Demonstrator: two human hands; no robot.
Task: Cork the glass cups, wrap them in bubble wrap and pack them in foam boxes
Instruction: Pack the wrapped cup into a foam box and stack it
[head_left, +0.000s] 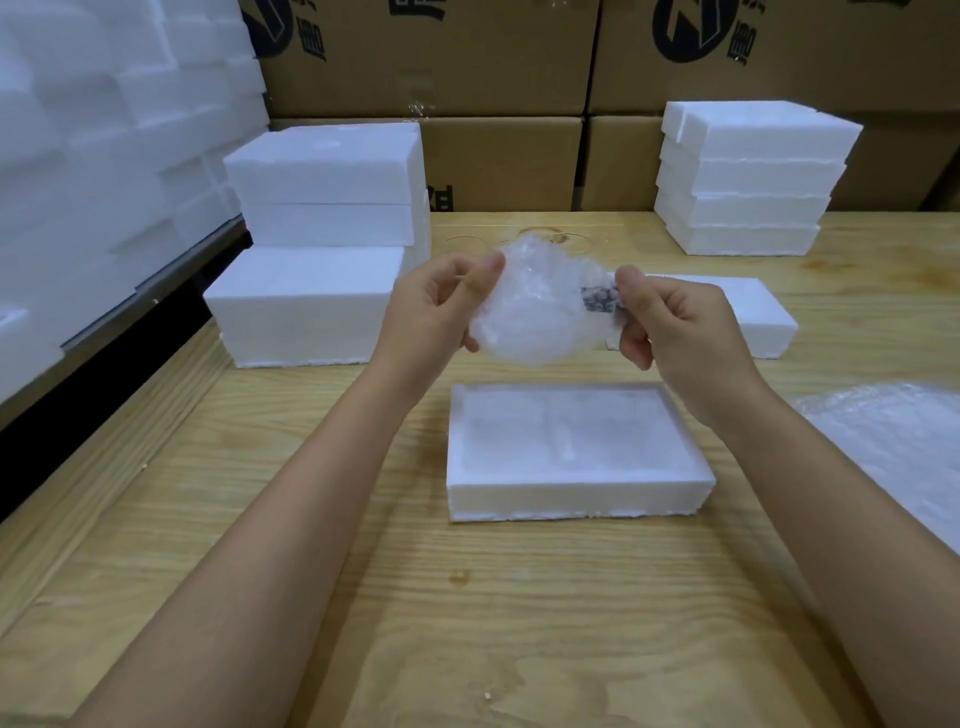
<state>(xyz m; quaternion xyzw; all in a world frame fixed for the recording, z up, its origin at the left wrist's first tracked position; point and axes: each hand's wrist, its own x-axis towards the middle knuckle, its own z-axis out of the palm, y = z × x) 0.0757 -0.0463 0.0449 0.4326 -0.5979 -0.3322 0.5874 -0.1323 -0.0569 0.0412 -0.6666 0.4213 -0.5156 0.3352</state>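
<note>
The bubble-wrap bundle (530, 312) hangs above the counter (260, 519), open foam box (571, 496) at its 6 o'clock. Left hand (441, 306) pinches its 9 o'clock edge, right hand (670, 322) its 3 o'clock. Likely light, squashy, fragile inside: hold both sides.

A warehouse packing station is pictured: printed cardboard cartons (431, 57) are stacked wall-high across the top of the frame, white foam boxes (322, 171) are piled at upper left and upper right, and bubble wrap sheets (893, 447) are laid at the right edge of a plywood worktop (467, 597).
</note>
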